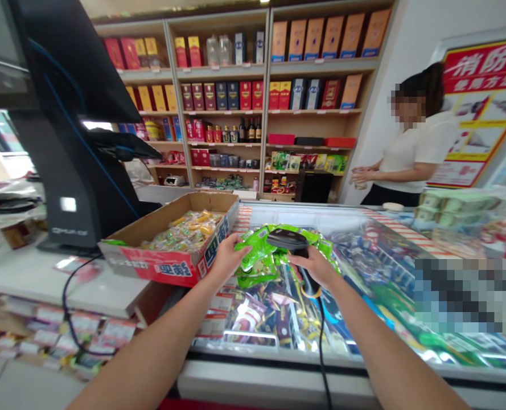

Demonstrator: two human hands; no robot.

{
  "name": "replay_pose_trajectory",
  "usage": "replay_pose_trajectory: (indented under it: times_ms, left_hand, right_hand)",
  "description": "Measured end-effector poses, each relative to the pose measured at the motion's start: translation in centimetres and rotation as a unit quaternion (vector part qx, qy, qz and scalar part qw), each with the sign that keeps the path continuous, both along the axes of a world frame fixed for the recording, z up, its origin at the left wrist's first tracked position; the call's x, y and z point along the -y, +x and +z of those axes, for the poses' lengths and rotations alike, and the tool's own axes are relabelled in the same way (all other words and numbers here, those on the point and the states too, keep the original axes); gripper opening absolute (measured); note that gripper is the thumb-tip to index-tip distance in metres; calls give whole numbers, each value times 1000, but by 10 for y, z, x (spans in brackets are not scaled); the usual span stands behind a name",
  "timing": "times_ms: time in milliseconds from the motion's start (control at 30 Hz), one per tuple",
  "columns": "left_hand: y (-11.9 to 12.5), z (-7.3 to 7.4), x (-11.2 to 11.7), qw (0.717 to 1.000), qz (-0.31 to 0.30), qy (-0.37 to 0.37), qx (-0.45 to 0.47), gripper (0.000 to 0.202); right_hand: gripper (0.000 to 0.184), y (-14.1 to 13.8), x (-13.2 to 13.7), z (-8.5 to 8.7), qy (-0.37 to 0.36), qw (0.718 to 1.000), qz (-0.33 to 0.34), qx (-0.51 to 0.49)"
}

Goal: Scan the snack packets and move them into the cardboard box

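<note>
My right hand (316, 267) is closed round the handle of a black barcode scanner (289, 239), whose cord runs down over the freezer's front edge. The scanner's head sits over several bright green snack packets (256, 273) on the freezer's glass top. My left hand (231, 253) pinches the left edge of one green packet (255, 245), turned so that a white label patch faces up near the scanner. Part of the green pile is hidden behind the scanner and my right hand.
Left of the packets stands an open cardboard box (150, 267) of small wrapped snacks. A black point-of-sale terminal (77, 171) rises at the left. Under the glass, the chest freezer (218, 364) holds many wrapped ice creams. Across it, a person (415, 142) stands before a wall poster.
</note>
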State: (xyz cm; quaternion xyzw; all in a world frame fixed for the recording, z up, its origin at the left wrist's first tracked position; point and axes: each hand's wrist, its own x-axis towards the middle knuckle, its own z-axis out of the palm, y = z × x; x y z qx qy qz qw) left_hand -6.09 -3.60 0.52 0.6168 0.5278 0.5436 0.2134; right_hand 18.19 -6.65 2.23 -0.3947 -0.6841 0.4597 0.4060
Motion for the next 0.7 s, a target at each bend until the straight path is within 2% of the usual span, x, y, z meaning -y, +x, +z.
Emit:
replay_pose_trajectory:
  times_ms: [167,267,333,400,467,567,633,700]
  left_hand:
    - [-4,-11,-9,1000,-12,-3,-3,16]
    - [-7,-20,-16,999,-10,-28,-41,11]
    - [-6,-22,-17,995,15,7,-100,16]
    - [-3,-17,-11,982,38,79,-169,26]
    - [-2,-3,1,962,43,136,-232,29]
    - [-15,38,20,942,45,136,-304,16]
    - [-41,73,29,934,59,84,-343,15]
    - [-83,108,34,912,66,23,-404,22]
  right_hand:
    - [27,-1,-1,-2,12,1000,-16,-3]
    - [24,-2,0,-1,16,1000,-20,-15]
    - [23,-2,0,0,12,1000,-16,-18]
    - [23,-2,0,-1,7,999,-19,-26]
    - [24,-1,-1,-4,6,999,-26,-38]
    - [27,0,-5,-8,3,998,-32,-53]
    - [30,0,-8,-11,-1,998,-37,-59]
    - [30,1,-10,-12,-4,998,-40,-58]
